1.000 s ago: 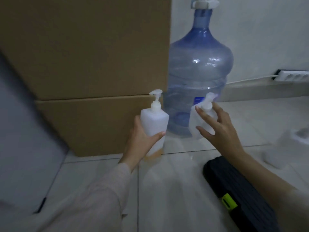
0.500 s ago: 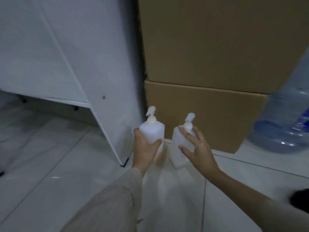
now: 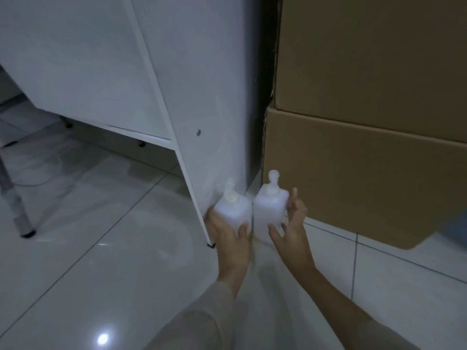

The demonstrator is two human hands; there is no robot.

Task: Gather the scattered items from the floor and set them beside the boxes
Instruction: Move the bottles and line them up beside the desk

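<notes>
Two white pump bottles stand side by side low over the floor, at the corner where the white cabinet meets the stacked cardboard boxes [image 3: 353, 178]. My left hand [image 3: 231, 238] grips the left pump bottle [image 3: 233, 210] from below and behind. My right hand [image 3: 293, 228] holds the right pump bottle [image 3: 270, 210], thumb under its front and fingers along its right side, one finger raised. Whether the bottles touch the floor is hidden by my hands.
A white cabinet side panel [image 3: 202, 97] rises just left of the bottles, its foot [image 3: 211, 245] on the tiles. A metal leg [image 3: 15, 198] stands at far left. The glossy white tile floor [image 3: 101, 274] spreads in front.
Both hands have carried the bottles forward and down, close to the corner between cabinet and lower box. The view has swung left; the water jug is out of sight.
</notes>
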